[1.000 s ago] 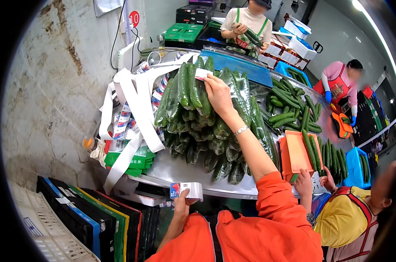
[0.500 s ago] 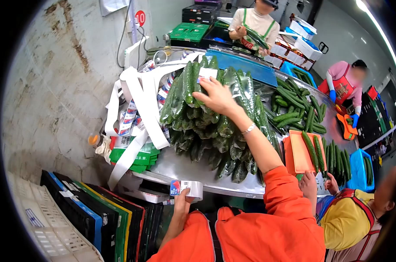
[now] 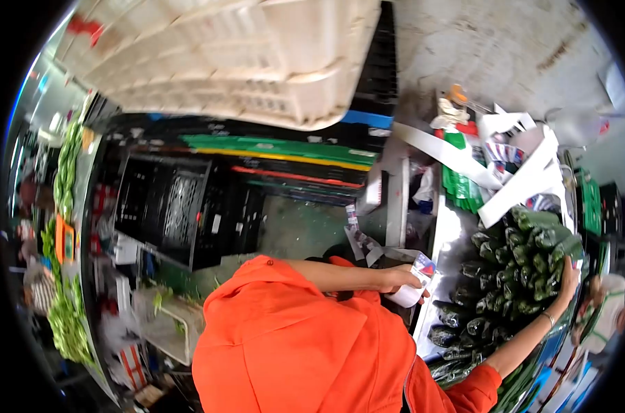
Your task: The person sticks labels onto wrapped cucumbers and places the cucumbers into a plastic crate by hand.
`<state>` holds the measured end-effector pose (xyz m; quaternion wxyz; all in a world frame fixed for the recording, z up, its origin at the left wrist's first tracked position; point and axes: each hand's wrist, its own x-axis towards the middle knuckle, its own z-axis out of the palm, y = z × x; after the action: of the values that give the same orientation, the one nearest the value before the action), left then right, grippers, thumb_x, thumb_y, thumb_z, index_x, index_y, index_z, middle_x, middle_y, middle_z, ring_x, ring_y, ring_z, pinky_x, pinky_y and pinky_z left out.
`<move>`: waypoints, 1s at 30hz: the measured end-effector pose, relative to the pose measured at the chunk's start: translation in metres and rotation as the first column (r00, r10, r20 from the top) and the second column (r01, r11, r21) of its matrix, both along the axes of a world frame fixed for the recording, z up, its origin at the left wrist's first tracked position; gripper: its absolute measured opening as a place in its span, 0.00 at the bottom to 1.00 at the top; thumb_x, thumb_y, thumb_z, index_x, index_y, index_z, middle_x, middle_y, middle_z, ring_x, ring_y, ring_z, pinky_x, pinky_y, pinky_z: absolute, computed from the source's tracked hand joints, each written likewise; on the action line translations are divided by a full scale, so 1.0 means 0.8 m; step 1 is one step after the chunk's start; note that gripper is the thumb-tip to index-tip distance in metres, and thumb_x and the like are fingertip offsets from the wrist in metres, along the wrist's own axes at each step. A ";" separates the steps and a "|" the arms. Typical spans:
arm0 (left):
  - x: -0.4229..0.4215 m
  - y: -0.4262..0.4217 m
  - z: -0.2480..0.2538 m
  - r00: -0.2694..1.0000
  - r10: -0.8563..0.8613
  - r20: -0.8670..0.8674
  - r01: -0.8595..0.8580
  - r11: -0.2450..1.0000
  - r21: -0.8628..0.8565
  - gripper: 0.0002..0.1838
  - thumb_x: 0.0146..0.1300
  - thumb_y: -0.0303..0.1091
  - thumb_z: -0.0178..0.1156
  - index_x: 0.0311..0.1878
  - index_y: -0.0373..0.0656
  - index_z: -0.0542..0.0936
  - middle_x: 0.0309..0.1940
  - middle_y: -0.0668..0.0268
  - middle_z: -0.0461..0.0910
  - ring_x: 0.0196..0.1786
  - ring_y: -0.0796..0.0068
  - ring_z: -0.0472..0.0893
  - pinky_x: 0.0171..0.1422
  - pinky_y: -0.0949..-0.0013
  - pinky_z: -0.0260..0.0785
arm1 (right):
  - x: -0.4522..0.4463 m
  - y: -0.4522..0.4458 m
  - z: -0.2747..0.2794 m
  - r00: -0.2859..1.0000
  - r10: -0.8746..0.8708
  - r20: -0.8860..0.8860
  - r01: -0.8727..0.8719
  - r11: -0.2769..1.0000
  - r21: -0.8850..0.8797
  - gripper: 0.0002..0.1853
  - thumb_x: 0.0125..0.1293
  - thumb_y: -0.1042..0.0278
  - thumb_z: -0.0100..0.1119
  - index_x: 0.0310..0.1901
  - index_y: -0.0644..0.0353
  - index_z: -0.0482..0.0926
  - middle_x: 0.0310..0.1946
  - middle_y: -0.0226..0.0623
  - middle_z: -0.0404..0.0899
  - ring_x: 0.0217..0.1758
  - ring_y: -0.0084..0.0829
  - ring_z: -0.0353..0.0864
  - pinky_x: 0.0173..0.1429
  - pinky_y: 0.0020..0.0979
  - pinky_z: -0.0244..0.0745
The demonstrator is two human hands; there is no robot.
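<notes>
My left hand (image 3: 400,279) is closed around a roll of printed labels (image 3: 410,294), held beside the edge of the metal table (image 3: 449,237). A strip of backing paper (image 3: 395,255) runs from near that hand. On the right, a pile of cucumbers in clear plastic wrap (image 3: 512,265) covers the table. My right hand (image 3: 569,281) lies on the far side of this pile, its fingers stretched out along a wrapped pack. A small label shows partly by its fingertips. The view is tilted and somewhat blurred.
Loose white label backing (image 3: 526,172) and green bags (image 3: 460,175) lie at the table's end by the wall. Stacked crates (image 3: 278,148) stand beside it, under a pale crate (image 3: 257,62). A black crate (image 3: 162,206) stands farther left. Another person (image 3: 605,310) stands across the table.
My head has turned sharply left and tilted, so the table now appears on the right and the crates fill the top. The left hand still holds the label roll; the right stays on the pile.
</notes>
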<state>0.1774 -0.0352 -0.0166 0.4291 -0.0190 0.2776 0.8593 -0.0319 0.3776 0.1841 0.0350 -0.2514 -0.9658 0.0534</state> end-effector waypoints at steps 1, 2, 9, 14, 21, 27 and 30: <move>0.005 -0.003 -0.004 1.000 0.019 0.015 -0.019 1.000 0.003 0.17 0.57 0.26 0.51 0.51 0.36 0.64 0.45 0.50 0.75 0.43 0.59 0.79 0.43 0.63 0.74 | -0.008 0.014 -0.003 0.999 0.037 0.031 -0.035 0.997 -0.063 0.45 0.49 0.34 0.51 0.55 0.72 0.67 0.49 0.59 0.71 0.53 0.51 0.71 0.57 0.40 0.61; 0.010 -0.005 -0.008 0.999 0.037 0.027 -0.037 0.999 0.009 0.17 0.58 0.26 0.51 0.51 0.36 0.64 0.45 0.50 0.75 0.43 0.59 0.79 0.43 0.62 0.74 | -0.022 0.037 -0.007 0.995 0.074 0.060 -0.066 0.990 -0.123 0.44 0.49 0.35 0.51 0.54 0.72 0.68 0.50 0.59 0.71 0.54 0.50 0.70 0.57 0.40 0.61; 0.025 -0.043 -0.014 0.986 0.148 0.082 -0.160 0.974 0.160 0.18 0.59 0.27 0.54 0.52 0.36 0.65 0.45 0.50 0.75 0.44 0.57 0.79 0.47 0.59 0.74 | -0.044 0.079 -0.056 0.920 0.192 -0.342 -0.270 0.943 -0.195 0.32 0.56 0.42 0.51 0.43 0.70 0.76 0.34 0.39 0.77 0.36 0.30 0.72 0.44 0.32 0.66; 0.032 -0.057 0.009 0.974 0.213 0.074 -0.211 0.977 -0.033 0.22 0.57 0.21 0.53 0.56 0.37 0.65 0.46 0.53 0.75 0.47 0.60 0.77 0.53 0.55 0.71 | 0.035 -0.052 -0.034 0.919 -0.056 -0.389 -0.002 0.989 -0.147 0.41 0.49 0.33 0.54 0.59 0.54 0.65 0.57 0.61 0.62 0.55 0.51 0.69 0.58 0.42 0.63; 0.032 -0.050 -0.021 0.980 0.200 -0.012 -0.197 0.973 0.122 0.32 0.54 0.19 0.56 0.63 0.47 0.60 0.41 0.61 0.74 0.44 0.67 0.76 0.54 0.55 0.70 | 0.125 -0.197 -0.010 0.485 0.227 -0.844 -0.355 0.934 0.047 0.23 0.61 0.64 0.54 0.56 0.65 0.66 0.56 0.50 0.65 0.62 0.46 0.62 0.63 0.42 0.57; 0.051 -0.062 0.031 0.969 0.244 0.036 -0.245 0.969 0.020 0.29 0.58 0.21 0.53 0.63 0.44 0.59 0.47 0.54 0.73 0.50 0.60 0.75 0.58 0.55 0.69 | 0.111 -0.336 0.128 0.232 0.340 -0.911 -0.903 0.423 -0.073 0.18 0.58 0.76 0.53 0.52 0.67 0.70 0.55 0.43 0.69 0.56 0.33 0.70 0.54 0.32 0.69; 0.069 -0.098 0.013 0.948 0.318 0.001 -0.318 0.948 0.006 0.27 0.58 0.22 0.52 0.62 0.42 0.61 0.49 0.54 0.72 0.50 0.61 0.75 0.57 0.58 0.69 | 0.104 -0.428 0.233 -0.076 0.484 -0.872 -0.972 0.158 0.172 0.15 0.57 0.76 0.55 0.47 0.66 0.74 0.46 0.43 0.75 0.47 0.32 0.77 0.47 0.29 0.74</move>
<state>0.2323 -0.1133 -0.0061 0.2851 -0.0625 0.2683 0.9180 0.0515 0.0350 0.3704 0.3459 0.4243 -0.7166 0.4322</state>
